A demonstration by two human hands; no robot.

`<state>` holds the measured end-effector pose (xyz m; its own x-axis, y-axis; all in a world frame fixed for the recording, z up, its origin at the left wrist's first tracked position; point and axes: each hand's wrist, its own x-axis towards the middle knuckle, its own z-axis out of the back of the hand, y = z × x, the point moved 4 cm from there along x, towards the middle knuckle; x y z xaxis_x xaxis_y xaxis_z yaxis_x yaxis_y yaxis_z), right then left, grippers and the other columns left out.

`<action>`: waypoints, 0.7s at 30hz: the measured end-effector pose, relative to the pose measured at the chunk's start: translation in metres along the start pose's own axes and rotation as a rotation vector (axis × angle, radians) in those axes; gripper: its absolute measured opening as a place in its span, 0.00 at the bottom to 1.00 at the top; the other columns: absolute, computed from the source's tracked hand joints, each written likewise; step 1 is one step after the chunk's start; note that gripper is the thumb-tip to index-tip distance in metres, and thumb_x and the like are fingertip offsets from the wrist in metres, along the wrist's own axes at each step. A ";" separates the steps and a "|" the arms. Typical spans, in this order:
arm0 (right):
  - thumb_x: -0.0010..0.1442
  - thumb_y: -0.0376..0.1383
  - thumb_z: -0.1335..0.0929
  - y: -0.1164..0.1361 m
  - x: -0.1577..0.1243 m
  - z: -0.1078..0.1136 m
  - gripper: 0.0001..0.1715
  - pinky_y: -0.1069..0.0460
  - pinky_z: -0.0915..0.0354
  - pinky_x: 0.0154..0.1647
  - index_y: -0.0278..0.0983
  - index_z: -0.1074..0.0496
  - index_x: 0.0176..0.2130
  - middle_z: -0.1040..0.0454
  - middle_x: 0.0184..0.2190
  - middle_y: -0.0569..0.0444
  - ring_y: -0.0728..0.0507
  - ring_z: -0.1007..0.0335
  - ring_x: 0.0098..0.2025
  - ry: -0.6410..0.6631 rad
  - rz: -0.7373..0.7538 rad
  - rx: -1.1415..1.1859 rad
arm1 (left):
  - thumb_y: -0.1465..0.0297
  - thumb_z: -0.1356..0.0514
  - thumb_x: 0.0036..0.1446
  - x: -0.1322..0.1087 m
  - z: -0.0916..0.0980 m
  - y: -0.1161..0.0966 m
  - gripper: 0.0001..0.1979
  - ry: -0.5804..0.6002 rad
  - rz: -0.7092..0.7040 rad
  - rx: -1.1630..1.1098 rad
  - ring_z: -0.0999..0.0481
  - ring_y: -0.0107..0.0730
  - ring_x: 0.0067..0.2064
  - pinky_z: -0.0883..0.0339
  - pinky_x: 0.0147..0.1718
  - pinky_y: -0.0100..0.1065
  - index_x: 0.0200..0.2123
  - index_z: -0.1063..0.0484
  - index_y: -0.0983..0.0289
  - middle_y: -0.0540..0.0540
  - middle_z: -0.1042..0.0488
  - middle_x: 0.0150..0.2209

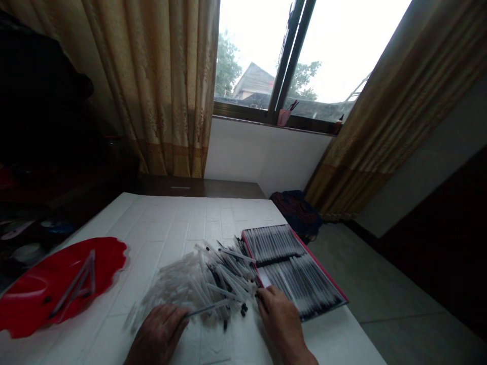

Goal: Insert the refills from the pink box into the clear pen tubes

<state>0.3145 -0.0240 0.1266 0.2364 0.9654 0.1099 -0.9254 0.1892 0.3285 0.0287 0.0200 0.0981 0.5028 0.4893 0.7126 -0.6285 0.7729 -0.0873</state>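
My left hand (160, 332) is closed on one end of a slim, clear pen barrel (207, 308), which points to the right. My right hand (280, 317) rests by the box's left edge, its thumb and fingers pinched together around something small and dark that I cannot make out. Between and beyond the hands spreads a loose pile of clear pen barrels (178, 281), with black parts mixed in at its right side. A few small black pieces (243, 309) lie at the pile's near edge. The shallow red-edged box (319, 268) holds two rows of black-tipped pens (272, 242).
On the table's left lies a red scalloped tray (28, 289) with a few clear tubes in it. The white table (160, 208) has a brick pattern. Behind it stand a low brown cabinet (228, 189), curtains (171, 91) and a window; dark cloth (299, 210) lies beyond the right corner.
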 end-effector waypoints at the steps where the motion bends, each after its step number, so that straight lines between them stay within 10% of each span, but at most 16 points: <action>1: 0.58 0.30 0.35 0.001 0.000 -0.001 0.14 0.52 0.37 0.33 0.44 0.21 0.38 0.20 0.36 0.49 0.40 0.24 0.36 0.020 -0.006 -0.040 | 0.62 0.51 0.66 0.000 0.000 0.000 0.13 0.000 -0.001 -0.004 0.21 0.30 0.33 0.29 0.36 0.31 0.40 0.27 0.57 0.49 0.21 0.31; 11: 0.59 0.35 0.36 0.014 -0.011 -0.010 0.13 0.51 0.33 0.40 0.40 0.21 0.38 0.19 0.36 0.48 0.39 0.23 0.39 -0.044 0.039 0.507 | 0.63 0.49 0.66 0.007 0.006 -0.003 0.11 -0.004 -0.007 -0.059 0.22 0.29 0.32 0.29 0.34 0.29 0.41 0.27 0.56 0.49 0.22 0.31; 21: 0.58 0.47 0.34 0.042 -0.014 -0.036 0.19 0.53 0.37 0.25 0.37 0.21 0.30 0.22 0.24 0.52 0.44 0.30 0.24 0.103 -0.067 0.937 | 0.61 0.50 0.66 0.011 0.009 -0.006 0.13 -0.016 -0.010 -0.041 0.22 0.28 0.31 0.29 0.33 0.28 0.39 0.27 0.56 0.48 0.22 0.30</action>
<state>0.2620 -0.0235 0.1049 0.2116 0.9773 -0.0058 -0.2852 0.0675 0.9561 0.0324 0.0172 0.1131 0.4991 0.4749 0.7248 -0.5985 0.7938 -0.1080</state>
